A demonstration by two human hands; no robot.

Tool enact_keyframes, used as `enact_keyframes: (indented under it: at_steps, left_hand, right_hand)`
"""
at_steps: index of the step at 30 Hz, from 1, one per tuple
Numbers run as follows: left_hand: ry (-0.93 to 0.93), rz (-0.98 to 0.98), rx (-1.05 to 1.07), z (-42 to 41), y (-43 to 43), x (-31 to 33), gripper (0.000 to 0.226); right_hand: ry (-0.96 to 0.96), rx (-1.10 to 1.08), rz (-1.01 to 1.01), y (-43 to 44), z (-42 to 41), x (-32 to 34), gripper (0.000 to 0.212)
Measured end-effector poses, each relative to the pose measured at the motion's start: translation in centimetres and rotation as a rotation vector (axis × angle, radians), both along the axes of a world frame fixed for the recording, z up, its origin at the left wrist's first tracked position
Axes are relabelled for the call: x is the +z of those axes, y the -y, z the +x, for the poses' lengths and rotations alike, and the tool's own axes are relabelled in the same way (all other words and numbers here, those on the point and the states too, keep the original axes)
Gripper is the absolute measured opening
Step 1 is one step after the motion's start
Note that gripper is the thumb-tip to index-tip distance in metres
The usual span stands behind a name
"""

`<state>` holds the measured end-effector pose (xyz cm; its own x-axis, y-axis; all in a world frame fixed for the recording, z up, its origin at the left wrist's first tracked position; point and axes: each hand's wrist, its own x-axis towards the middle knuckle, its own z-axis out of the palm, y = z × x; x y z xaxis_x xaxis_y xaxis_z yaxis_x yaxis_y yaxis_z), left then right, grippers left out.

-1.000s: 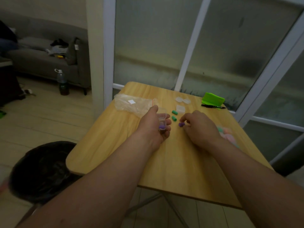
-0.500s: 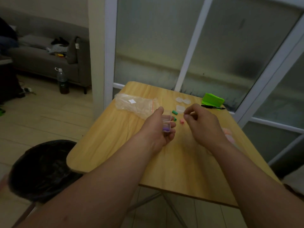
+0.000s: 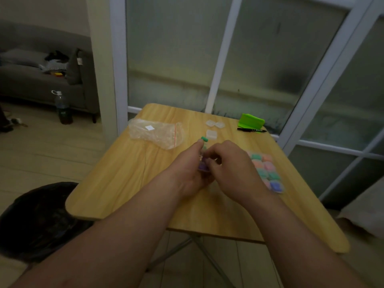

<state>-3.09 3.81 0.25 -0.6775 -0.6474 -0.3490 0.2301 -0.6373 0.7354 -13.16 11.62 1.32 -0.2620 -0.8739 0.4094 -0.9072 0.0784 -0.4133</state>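
Observation:
My left hand [image 3: 188,173] grips a small clear plastic case [image 3: 203,167] with purple pieces in it, above the middle of the wooden table [image 3: 128,173]. My right hand [image 3: 232,169] is against the case from the right, its fingertips curled at the case's top; what they pinch is hidden. A green piece [image 3: 204,139] lies on the table just beyond my left thumb. Several filled clear cases [image 3: 265,171] with green, pink and purple pieces lie in a cluster right of my right hand.
A crumpled clear zip bag [image 3: 155,133] lies at the table's back left. Empty clear cases [image 3: 212,134] lie behind the hands. A green holder [image 3: 250,121] and a black pen [image 3: 251,129] sit at the back right. A black bin bag [image 3: 35,221] stands left of the table.
My right hand picked a purple piece off the table, lifted it and came left to the case in my left hand. The camera tilted, so the filled cases now show.

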Motion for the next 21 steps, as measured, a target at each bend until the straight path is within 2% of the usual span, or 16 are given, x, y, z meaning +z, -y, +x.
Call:
enact_keyframes:
  at_steps: [4, 8, 11, 16, 18, 21]
  left_hand:
    - [-0.025, 0.011, -0.005, -0.4, -0.3, 0.0, 0.054]
    - [-0.036, 0.011, -0.011, -0.8, 0.1, -0.5, 0.058]
    - [-0.040, 0.012, -0.018, -0.9, 0.2, -0.4, 0.055]
    - [-0.002, -0.005, -0.061, -0.5, 0.6, -0.3, 0.043]
    - [0.002, -0.009, -0.088, -0.1, 0.5, 0.0, 0.041]
    - [-0.013, -0.017, -0.116, 0.1, 0.2, 0.3, 0.043]
  right_hand:
    - [-0.081, 0.020, 0.052, 0.1, -0.1, -0.1, 0.029]
    - [-0.087, 0.018, 0.063, 0.0, -0.1, -0.2, 0.031]
    - [-0.032, 0.017, 0.027, 0.0, -0.3, -0.2, 0.028]
    - [0.148, -0.094, -0.179, -0.1, -1.7, 0.2, 0.022]
    - [0.207, -0.127, -0.152, -0.1, -2.1, 0.2, 0.030]
    - [0.247, -0.063, -0.041, -0.2, -1.8, 0.0, 0.046]
